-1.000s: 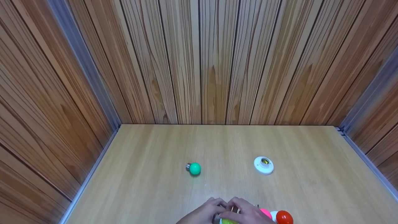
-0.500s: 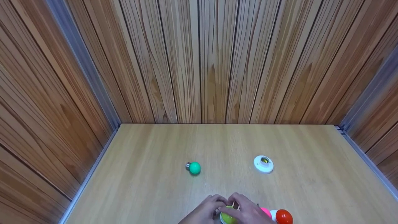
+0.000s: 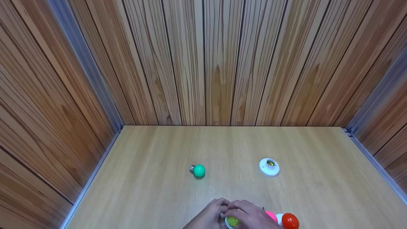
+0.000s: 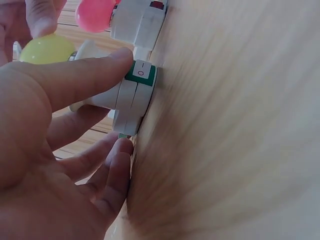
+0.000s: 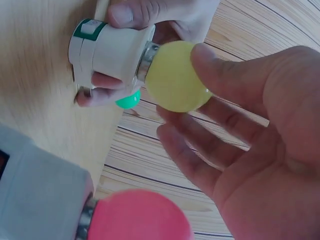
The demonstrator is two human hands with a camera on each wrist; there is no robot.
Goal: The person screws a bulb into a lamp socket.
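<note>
My left hand (image 3: 208,214) grips a white lamp holder (image 5: 117,52) at its sides, the thumb near a green-framed rocker switch (image 4: 141,70). The holder's base stands on the table. A yellow light bulb (image 5: 175,77) sits in the holder's mouth, part of its metal screw cap showing. My right hand (image 3: 249,214) holds this bulb between thumb and fingers, thumb (image 5: 212,62) on its upper side. In the head view the hands meet and hide most of the holder.
Right of the hands, a pink bulb (image 5: 137,220) is in another holder (image 5: 40,180) with a red switch. Beyond it is a red bulb (image 3: 290,221). Farther back, a green bulb (image 3: 199,171) lies on the table (image 3: 152,190), left of a round white lamp base (image 3: 269,167). Wood-panelled walls enclose the table.
The right hand's fingers have shifted over the yellow bulb, bunching toward the left hand. The left hand keeps its grip on the holder. The head view has tilted slightly.
</note>
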